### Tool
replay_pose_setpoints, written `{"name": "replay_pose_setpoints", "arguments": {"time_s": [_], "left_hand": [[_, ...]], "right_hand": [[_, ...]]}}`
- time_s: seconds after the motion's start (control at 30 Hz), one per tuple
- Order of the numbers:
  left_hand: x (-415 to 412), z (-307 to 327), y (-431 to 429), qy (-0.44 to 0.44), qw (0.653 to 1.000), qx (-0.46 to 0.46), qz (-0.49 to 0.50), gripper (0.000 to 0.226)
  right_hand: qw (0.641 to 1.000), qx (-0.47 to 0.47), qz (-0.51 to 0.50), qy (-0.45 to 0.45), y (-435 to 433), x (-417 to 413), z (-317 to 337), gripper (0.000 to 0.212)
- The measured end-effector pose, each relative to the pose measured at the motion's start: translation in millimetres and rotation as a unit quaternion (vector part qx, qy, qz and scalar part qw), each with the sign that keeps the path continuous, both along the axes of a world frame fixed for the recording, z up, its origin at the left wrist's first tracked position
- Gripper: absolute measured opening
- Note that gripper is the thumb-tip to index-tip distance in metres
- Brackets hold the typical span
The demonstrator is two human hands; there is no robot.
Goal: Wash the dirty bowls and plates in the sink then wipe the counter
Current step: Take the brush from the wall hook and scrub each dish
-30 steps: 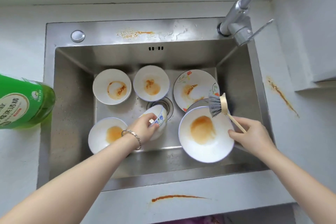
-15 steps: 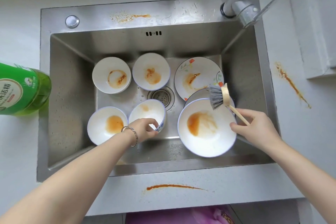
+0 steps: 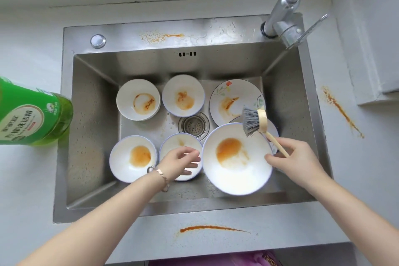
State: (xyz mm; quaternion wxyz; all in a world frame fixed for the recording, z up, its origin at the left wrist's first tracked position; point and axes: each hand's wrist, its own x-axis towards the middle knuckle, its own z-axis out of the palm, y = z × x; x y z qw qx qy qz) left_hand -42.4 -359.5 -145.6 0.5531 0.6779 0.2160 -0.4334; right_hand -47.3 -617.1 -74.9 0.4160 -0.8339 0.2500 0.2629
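**Left hand (image 3: 181, 163) loose, right hand (image 3: 295, 157) gripping the brush (image 3: 266, 132)**

It hangs relaxed above the small bowl (image 3: 179, 142) just in front of the drain (image 3: 193, 124), holding nothing. With no grip on it, the big bowl (image 3: 237, 170) right of the drain could skid and chip under the bristles: glossy round china, orange-stained, in a hard brushed-steel sink (image 3: 86, 211).

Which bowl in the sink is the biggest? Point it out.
The large bowl at the front right, next to the right hand holding the brush; it is plainly wider than all the rest.
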Motion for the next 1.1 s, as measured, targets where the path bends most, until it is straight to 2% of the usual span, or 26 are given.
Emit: {"name": "replay_pose_setpoints", "arguments": {"time_s": [0.07,0.17,0.27,0.4,0.5,0.57,0.63,0.73,0.8,0.83,0.87,0.93,1.0,1.03,1.1], "left_hand": [[-2,41,1,0.042,0.989,-0.103,0.099,0.017],[-11,93,12,0.008,0.970,-0.186,0.154,0.037],[-18,131,27,-0.051,0.961,-0.215,0.166,0.074],[-23,168,40,-0.127,0.948,-0.196,0.215,0.076],[-30,184,45,-0.178,0.943,-0.148,0.238,0.070],[-35,189,47,-0.207,0.941,-0.103,0.247,0.063],[-39,192,49,-0.224,0.938,-0.083,0.250,0.061],[-44,196,48,-0.230,0.937,-0.076,0.250,0.059],[-46,198,48,-0.233,0.936,-0.076,0.252,0.059],[-47,199,47,-0.233,0.936,-0.074,0.252,0.059],[-47,199,47,-0.231,0.938,-0.068,0.251,0.058],[-47,197,47,-0.228,0.941,-0.062,0.242,0.057],[-49,194,43,-0.222,0.945,-0.063,0.231,0.056],[-50,193,41,-0.218,0.946,-0.069,0.228,0.056],[-51,194,38,-0.211,0.947,-0.079,0.230,0.059]], "right_hand": [[0.999,0.037,-0.006,-0.008,13,3,19,0.036],[0.995,0.096,-0.013,-0.023,33,6,53,0.034],[0.987,0.150,-0.016,-0.057,52,7,89,0.036],[0.983,0.155,0.047,-0.090,71,9,123,0.031],[0.979,0.088,0.100,-0.152,70,6,143,0.032],[0.965,0.015,0.177,-0.195,67,2,162,0.037],[0.938,-0.037,0.275,-0.208,67,-3,175,0.044],[0.884,-0.126,0.403,-0.199,79,-1,171,0.040],[0.852,-0.206,0.442,-0.189,89,2,163,0.041],[0.849,-0.215,0.450,-0.171,93,0,159,0.041],[0.858,-0.193,0.451,-0.150,95,-7,155,0.040],[0.889,-0.092,0.431,-0.125,102,-25,153,0.037],[0.903,0.010,0.412,-0.123,111,-33,156,0.035],[0.909,0.027,0.394,-0.131,111,-28,154,0.034],[0.921,-0.019,0.360,-0.147,106,-8,148,0.033]]}}
